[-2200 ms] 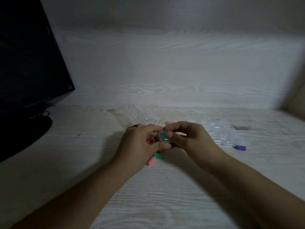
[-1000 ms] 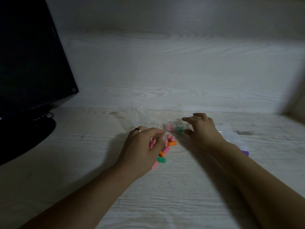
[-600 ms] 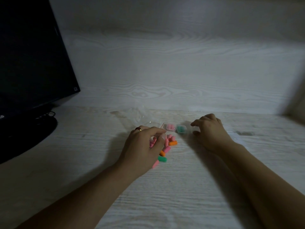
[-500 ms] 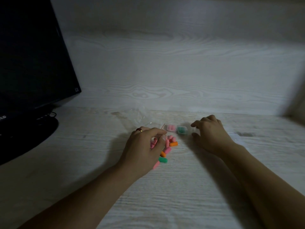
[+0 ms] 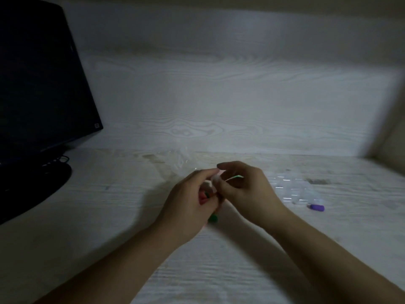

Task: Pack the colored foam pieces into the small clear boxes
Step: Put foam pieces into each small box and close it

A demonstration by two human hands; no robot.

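Observation:
My left hand [image 5: 190,202] and my right hand [image 5: 247,189] meet over the middle of the desk. A small clear box [image 5: 215,179], blurred, is pinched between their fingertips. Pink and green foam pieces [image 5: 204,195] show inside my curled left hand. One green foam piece [image 5: 212,218] lies on the desk under that hand; the other loose pieces are hidden. A green edge [image 5: 236,177] shows through my right fingers; I cannot tell what it belongs to. Several empty clear boxes [image 5: 293,189] sit to the right, with a purple foam piece [image 5: 317,207] beside them.
A dark monitor [image 5: 39,84] on a round black base [image 5: 35,187] fills the left side. A crumpled clear plastic bag [image 5: 175,161] lies just behind my hands. A pale wood-grain back panel [image 5: 219,106] rises behind the desk, and a side wall closes the right.
My right hand has come back from the filled boxes at the rear to my left hand, and both now pinch a small clear box. My left hand has lifted slightly.

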